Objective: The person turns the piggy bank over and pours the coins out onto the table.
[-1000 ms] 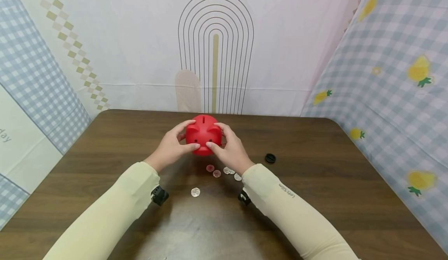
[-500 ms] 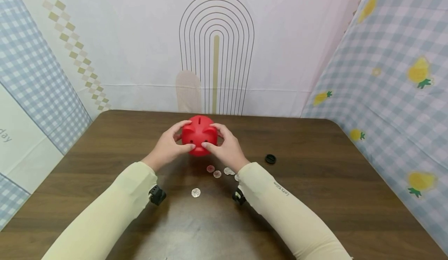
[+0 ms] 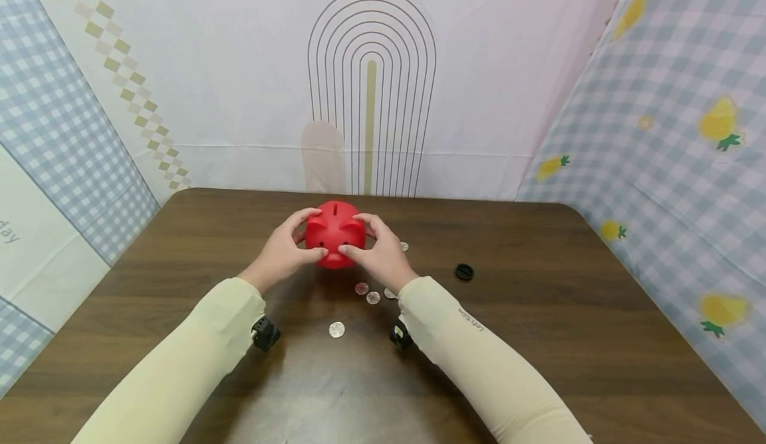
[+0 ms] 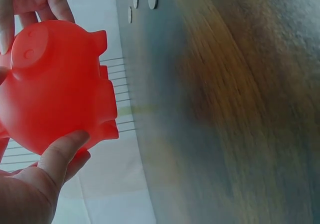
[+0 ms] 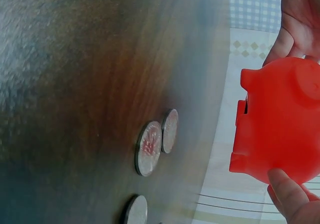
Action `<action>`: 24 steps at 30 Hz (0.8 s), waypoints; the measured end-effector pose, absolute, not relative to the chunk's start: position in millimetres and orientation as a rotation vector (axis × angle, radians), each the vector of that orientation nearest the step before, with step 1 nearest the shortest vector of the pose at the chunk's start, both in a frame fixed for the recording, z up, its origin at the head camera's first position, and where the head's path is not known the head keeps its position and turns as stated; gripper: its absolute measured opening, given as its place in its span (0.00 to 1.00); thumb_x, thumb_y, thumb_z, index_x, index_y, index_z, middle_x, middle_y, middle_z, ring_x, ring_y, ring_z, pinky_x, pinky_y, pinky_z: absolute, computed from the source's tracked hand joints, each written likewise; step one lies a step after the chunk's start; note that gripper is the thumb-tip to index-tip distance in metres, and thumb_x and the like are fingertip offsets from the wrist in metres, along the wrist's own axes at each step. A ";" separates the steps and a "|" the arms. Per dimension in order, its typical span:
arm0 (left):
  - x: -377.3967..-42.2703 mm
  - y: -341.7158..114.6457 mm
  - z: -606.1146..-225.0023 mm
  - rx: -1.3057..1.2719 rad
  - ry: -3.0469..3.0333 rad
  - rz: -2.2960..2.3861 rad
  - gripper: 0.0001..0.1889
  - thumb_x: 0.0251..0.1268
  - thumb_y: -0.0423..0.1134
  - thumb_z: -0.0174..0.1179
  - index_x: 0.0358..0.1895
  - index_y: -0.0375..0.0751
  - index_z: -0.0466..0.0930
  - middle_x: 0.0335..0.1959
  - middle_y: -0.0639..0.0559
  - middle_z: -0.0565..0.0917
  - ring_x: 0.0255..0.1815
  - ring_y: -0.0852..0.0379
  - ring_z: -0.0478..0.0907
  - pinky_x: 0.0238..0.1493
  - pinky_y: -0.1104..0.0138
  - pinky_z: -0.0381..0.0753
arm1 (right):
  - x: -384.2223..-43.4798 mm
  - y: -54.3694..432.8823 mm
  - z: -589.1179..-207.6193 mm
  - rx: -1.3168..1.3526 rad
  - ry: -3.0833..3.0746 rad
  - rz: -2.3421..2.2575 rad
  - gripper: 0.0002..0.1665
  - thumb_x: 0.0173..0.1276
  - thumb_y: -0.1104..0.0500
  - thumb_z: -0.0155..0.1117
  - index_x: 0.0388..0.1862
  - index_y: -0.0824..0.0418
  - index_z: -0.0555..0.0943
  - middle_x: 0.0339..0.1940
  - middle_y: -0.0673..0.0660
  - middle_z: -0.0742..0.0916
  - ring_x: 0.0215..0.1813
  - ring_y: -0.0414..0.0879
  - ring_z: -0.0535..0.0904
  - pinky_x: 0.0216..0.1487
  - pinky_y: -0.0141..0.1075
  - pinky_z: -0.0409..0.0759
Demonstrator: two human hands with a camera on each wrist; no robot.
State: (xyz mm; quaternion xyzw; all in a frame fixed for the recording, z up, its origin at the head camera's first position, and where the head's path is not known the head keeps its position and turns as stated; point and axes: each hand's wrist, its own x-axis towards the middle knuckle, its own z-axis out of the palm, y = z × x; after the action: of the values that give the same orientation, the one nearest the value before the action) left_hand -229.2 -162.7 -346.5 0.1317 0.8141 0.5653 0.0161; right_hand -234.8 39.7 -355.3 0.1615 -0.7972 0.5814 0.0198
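A red piggy bank (image 3: 335,231) is held between both hands near the back of the table, its snout towards me and its coin slot on top. My left hand (image 3: 282,250) grips its left side, the thumb beside the snout. On the other side my right hand (image 3: 384,252) holds it the same way, fingers curled behind the ear. In the left wrist view the feet of the piggy bank (image 4: 60,89) point towards the tabletop, with a gap showing below them. A dark opening shows at the underside of the piggy bank (image 5: 282,124) in the right wrist view.
Silver coins (image 3: 374,298) lie in front of the right hand, one of them reddish. A single coin (image 3: 337,330) is nearer to me, and another coin (image 3: 404,246) lies right of the right hand. A round black cap (image 3: 463,272) sits farther right on the brown table (image 3: 526,337).
Both hands have shifted a little to the left with the piggy bank between them. A coin right of the right hand now shows, and the right sleeve covers some coins seen before.
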 end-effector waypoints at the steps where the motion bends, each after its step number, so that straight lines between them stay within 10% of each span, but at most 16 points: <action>1: -229.4 -162.9 -346.9 0.414 2.530 1.761 0.38 0.57 0.30 0.65 0.72 0.41 0.58 0.71 0.39 0.61 0.68 0.35 0.64 0.58 0.49 0.74 | -235.5 39.2 -356.1 0.502 -2.476 1.801 0.33 0.60 0.61 0.71 0.63 0.58 0.71 0.58 0.58 0.82 0.60 0.52 0.77 0.53 0.41 0.81; 24: -235.8 -165.8 -362.4 0.366 2.547 1.743 0.36 0.57 0.29 0.62 0.70 0.40 0.58 0.71 0.37 0.61 0.68 0.34 0.64 0.61 0.49 0.72 | -242.4 30.2 -368.6 0.453 -2.518 1.797 0.31 0.60 0.59 0.71 0.62 0.58 0.72 0.57 0.59 0.82 0.60 0.53 0.77 0.53 0.41 0.81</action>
State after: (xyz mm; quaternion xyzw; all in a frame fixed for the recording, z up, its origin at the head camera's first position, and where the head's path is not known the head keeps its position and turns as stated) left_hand -235.8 -165.8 -362.4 0.1178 0.8193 0.5609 0.0170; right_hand -242.4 30.2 -368.6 0.1448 -0.8053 0.5748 0.0076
